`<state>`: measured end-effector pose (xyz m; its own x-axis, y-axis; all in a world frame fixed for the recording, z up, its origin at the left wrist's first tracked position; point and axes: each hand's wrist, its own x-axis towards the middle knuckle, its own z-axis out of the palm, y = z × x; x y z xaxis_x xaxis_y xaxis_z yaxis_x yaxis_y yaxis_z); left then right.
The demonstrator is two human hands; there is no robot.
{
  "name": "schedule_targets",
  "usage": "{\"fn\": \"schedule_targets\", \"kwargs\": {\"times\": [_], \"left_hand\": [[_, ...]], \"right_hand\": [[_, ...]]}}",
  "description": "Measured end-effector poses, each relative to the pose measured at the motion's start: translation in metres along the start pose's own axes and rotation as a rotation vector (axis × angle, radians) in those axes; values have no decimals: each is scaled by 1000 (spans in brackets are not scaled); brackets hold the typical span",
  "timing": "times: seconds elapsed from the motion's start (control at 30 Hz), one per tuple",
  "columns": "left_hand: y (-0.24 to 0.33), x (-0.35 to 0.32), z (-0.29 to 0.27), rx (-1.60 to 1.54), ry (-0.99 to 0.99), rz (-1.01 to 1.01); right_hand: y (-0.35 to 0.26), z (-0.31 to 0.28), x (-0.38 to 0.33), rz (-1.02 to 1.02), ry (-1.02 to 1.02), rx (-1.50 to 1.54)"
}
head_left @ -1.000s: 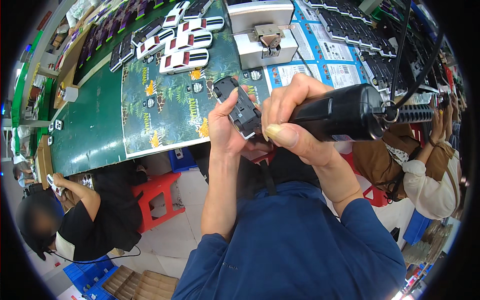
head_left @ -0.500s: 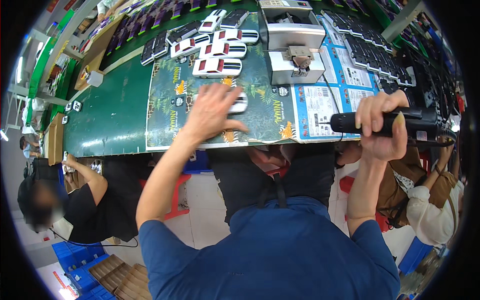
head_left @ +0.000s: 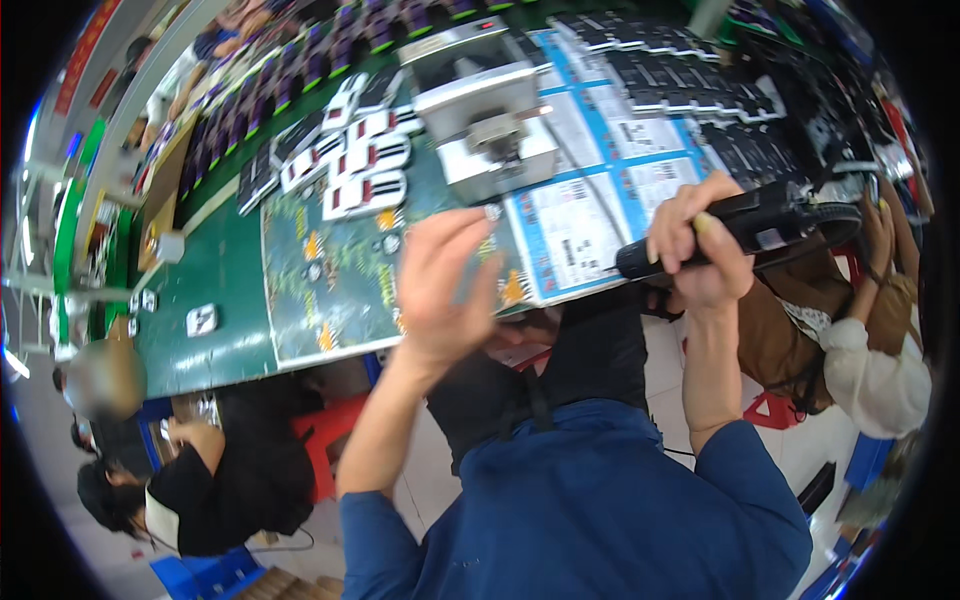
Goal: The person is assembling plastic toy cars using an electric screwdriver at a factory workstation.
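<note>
- Because the left hand (head_left: 445,290) is blurring with its back toward the camera, whatever may be lying under its palm is hiding from view, so I cannot tell whether it is gripping anything.
- Its fingers are spreading loosely and pointing up over the green patterned work mat (head_left: 300,300), near the mat's front edge.
- Off to the right, the right hand (head_left: 695,250) is wrapping closed around a black cylindrical electric screwdriver (head_left: 745,225), holding it nearly level, tip pointing left over the blue-and-white printed sheets (head_left: 590,215).
- Behind both hands, a grey metal fixture block (head_left: 485,110) is sitting on the bench, with white-and-red rectangular devices (head_left: 365,170) lining up to its left.
- Another person's sleeve in white (head_left: 880,370) is showing at the right rim.
</note>
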<state>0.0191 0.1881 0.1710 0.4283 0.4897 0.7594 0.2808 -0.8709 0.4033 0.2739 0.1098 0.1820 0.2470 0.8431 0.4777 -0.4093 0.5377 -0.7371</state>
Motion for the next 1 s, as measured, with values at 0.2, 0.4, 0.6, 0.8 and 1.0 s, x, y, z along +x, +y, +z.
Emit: {"fn": "schedule_targets", "kwargs": {"times": [0.2,0.4,0.6,0.8,1.0], "left_hand": [[-25,113,218,-315,40,-431],[-63,180,278,200,-320,-943],[-69,173,282,-409,-160,-1016],[-4,134,220,-897,63,-723],[52,38,81,-1292,226,-1004]], "right_hand": [[-36,-14,-17,-11,66,50],[-73,-42,-29,84,232,-270],[-75,-56,-22,54,174,-293],[-63,-42,-14,-81,87,-71],[-41,-14,9,-180,17,26]]}}
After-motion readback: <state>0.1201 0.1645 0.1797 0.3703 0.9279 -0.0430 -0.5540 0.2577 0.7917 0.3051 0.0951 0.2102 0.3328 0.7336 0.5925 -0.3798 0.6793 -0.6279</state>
